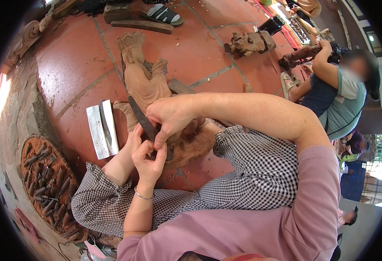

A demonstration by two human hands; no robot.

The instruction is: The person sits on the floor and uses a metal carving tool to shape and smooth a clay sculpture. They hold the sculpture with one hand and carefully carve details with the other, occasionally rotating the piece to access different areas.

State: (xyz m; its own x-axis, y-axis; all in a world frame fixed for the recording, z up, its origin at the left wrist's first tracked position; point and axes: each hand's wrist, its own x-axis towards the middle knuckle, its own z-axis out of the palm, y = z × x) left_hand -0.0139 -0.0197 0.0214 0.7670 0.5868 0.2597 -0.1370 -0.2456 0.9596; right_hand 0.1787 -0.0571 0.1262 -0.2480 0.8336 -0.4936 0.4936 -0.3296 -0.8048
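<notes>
A carved wooden figure [143, 82] with a robed body and tall headdress lies on the floor in front of me, its base between my legs. Over its lower part I hold a dark flat strip [141, 117], slanting from upper left to lower right. My right hand [173, 114] reaches in from the right and grips the strip from above, fingers bent. Lower down, my left hand [146, 150], with a bangle at the wrist, pinches it near its lower end. Whether the strip touches the wood is hidden by my fingers.
A white sheet [98, 132] bearing another dark strip lies left. A round tray [33, 140] holds several chisel-like tools in sawdust. Ahead are a wooden bar [142, 26] and a rough wood chunk [247, 43]. A seated person [345, 98] works at the right.
</notes>
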